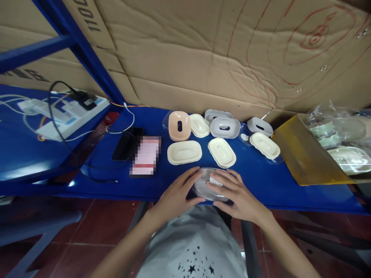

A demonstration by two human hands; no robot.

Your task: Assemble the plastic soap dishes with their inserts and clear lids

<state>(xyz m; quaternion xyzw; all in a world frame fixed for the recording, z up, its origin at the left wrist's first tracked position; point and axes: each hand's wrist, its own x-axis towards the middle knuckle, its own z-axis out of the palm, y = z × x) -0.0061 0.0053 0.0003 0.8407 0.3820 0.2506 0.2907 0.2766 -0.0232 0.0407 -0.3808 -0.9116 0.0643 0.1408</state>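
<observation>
Near the table's front edge, a grey oval dish with a clear plastic cover (203, 185) sits between my two hands. My left hand (182, 189) grips its left side, thumb at the near edge and fingers at the far edge. My right hand (236, 193) holds the right side, with fingers lying across the top. A small white speckled piece (216, 180) shows under those fingers; whether it is loose or attached I cannot tell. Just beyond lie a cream oval tray (184, 152) and another cream tray (222, 152).
Behind stand a peach container (179, 126), grey containers (224, 127) and more cream trays (265, 145). On the right, a yellow-brown box (307, 158) holds plastic-wrapped pieces. Two phones (127, 143) lie left, near a power strip (75, 119) with cables. Cardboard (188, 58) walls the back.
</observation>
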